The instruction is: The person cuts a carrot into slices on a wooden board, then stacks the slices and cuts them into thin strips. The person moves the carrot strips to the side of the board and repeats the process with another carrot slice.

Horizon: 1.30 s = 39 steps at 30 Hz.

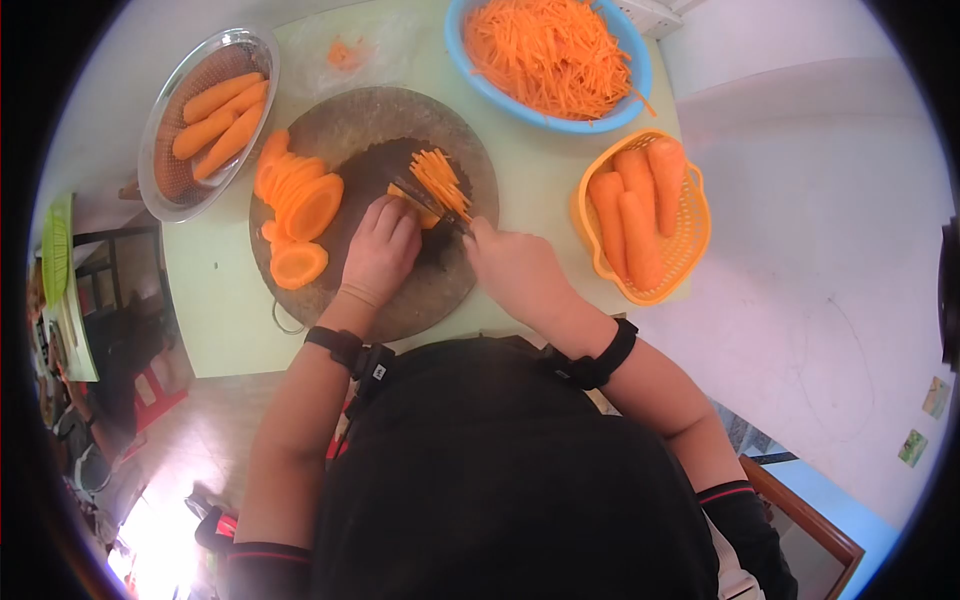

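On a round dark cutting board, my right hand is closed around the handle of a knife. The blade reaches up and left, beside the fingertips of my left hand. Those fingers are together and press down on a small stack of carrot slices. Thin carrot strips lie just beyond the blade, on its right side. To the left of my left hand, oval carrot slices overlap in a row along the board.
A blue basin of shredded carrot stands at the back. The yellow basket at right and the metal-rimmed colander at left hold whole carrots. Behind the board lies a plastic bag. A wall borders the table's right side.
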Motion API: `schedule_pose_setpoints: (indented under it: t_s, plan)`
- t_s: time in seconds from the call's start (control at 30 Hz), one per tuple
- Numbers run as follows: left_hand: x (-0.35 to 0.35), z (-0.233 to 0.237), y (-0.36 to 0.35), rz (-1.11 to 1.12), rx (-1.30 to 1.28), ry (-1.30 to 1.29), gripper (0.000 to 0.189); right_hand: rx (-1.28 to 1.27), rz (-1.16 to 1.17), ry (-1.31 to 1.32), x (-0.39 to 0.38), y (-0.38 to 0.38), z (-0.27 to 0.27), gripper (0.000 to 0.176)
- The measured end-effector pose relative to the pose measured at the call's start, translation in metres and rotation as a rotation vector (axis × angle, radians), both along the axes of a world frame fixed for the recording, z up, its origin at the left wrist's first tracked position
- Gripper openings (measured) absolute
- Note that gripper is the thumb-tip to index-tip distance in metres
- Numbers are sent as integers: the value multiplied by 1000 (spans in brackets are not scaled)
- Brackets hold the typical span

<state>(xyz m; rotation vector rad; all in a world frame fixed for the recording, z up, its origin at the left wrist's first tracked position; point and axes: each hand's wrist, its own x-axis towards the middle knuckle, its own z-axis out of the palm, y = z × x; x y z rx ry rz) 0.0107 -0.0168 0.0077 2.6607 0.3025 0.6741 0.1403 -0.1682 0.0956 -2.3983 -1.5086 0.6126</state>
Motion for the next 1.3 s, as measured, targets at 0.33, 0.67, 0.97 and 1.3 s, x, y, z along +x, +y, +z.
schedule_pose_setpoints:
  t_s: [0.33,0.67,0.97,1.3]
  plan:
    - [-2,0,1,-1,35,30,32,-20,87,-65,-9,-4,3,18]
    - [-6,-4,1,-30,-28,69,35,0,67,-18,-12,18,3,15]
    - [-1,2,0,-10,-35,11,30,39,-129,60,12,18,-12,20]
    - [-1,-1,-1,35,18,-1,27,-16,60,-17,-5,3,4,13]
